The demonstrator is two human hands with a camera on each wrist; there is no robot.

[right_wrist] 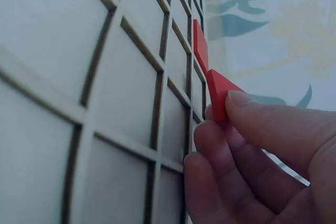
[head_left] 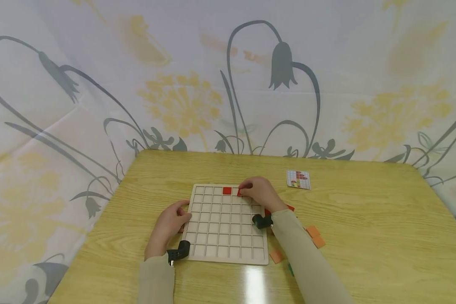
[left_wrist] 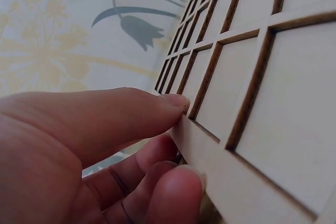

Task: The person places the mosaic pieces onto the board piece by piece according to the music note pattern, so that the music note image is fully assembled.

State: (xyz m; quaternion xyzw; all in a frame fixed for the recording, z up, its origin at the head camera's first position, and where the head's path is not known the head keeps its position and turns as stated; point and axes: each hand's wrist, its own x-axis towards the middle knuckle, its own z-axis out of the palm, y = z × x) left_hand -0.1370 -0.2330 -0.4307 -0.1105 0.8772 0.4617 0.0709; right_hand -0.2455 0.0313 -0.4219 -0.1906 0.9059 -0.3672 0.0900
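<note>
From my station I have the right grip (head_left: 259, 193) in the head view, at the far edge of a pale gridded board (head_left: 223, 228) in the lower middle of the frame. It is grasping a red tile (right_wrist: 219, 93), pinched between thumb and fingers; in the right wrist view I see that tile right of centre, tilted against the plane of the board, and I cannot tell whether it touches the surface. A second red tile (head_left: 227, 191) lies on the board's top row, fourth cell from the left, close beside the held one. The left grip (head_left: 170, 221) clasps the board's left edge: my left wrist view shows the thumb laid on the rim and the fingers curled below it. To the right of the board in the head view, red pieces (head_left: 290, 207) peek out from behind the right forearm, two orange tiles (head_left: 312, 231) lie together beyond the sleeve (head_left: 308, 261), a third orange tile (head_left: 276, 256) lies near the board's lower right corner, and I catch a green piece (head_left: 291, 269) just below that, partly hidden. Right of centre in the frame, a small card (head_left: 298, 180) shows red, yellow and green shapes on a grid. Everything rests on a wood-grained counter (head_left: 384, 219), with flower-printed cloth (head_left: 334, 55) filling the top.
</note>
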